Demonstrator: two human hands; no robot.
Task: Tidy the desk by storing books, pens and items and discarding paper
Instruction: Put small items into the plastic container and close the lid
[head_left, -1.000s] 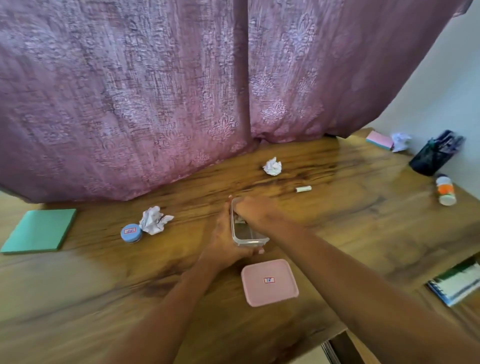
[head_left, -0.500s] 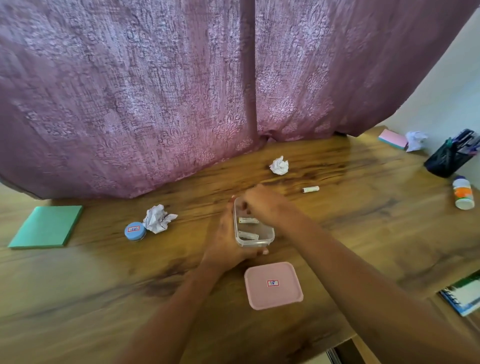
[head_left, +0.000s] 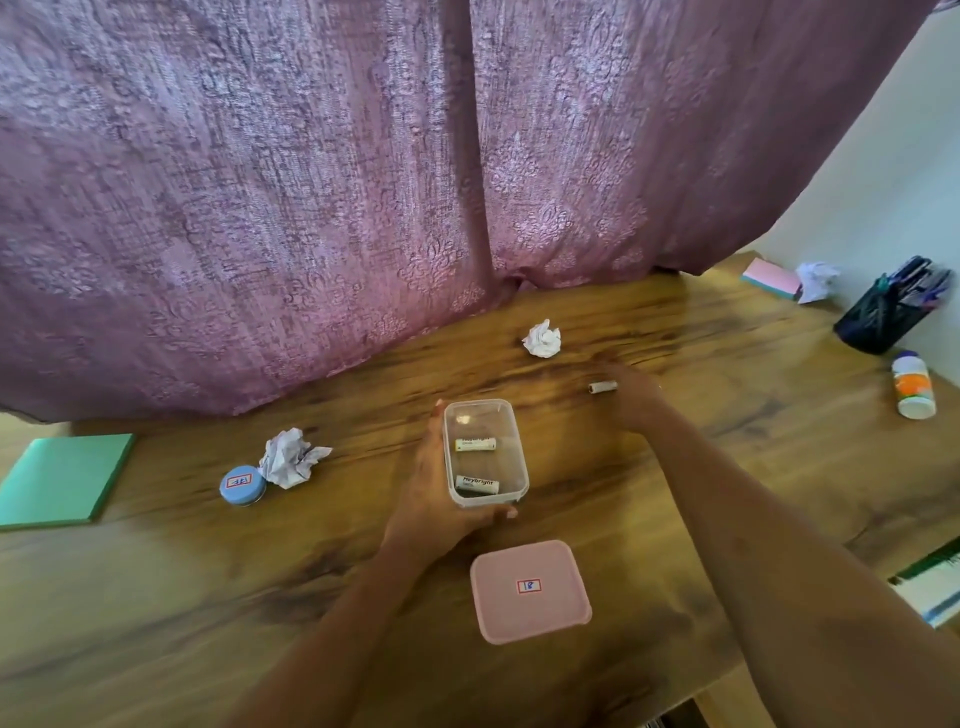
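Two batteries sit in the box, and a third lies at the person's fingertips.

The left hand (head_left: 431, 493) grips the clear container (head_left: 519, 467) on the wooden desk (head_left: 727, 467), fingers curled under its near end and thumb along its left wall. Inside lie two batteries, one (head_left: 475, 444) toward the far end and one (head_left: 477, 484) nearer. The right hand (head_left: 631, 395) reaches out to the right and touches the loose battery (head_left: 602, 387). It is too blurred for me to tell whether the fingers have closed on it. The pink lid (head_left: 530, 590) lies flat just in front of the container. One crumpled paper (head_left: 542, 339) sits near the curtain, and another paper ball (head_left: 291, 457) is beside a blue tin (head_left: 242, 485).
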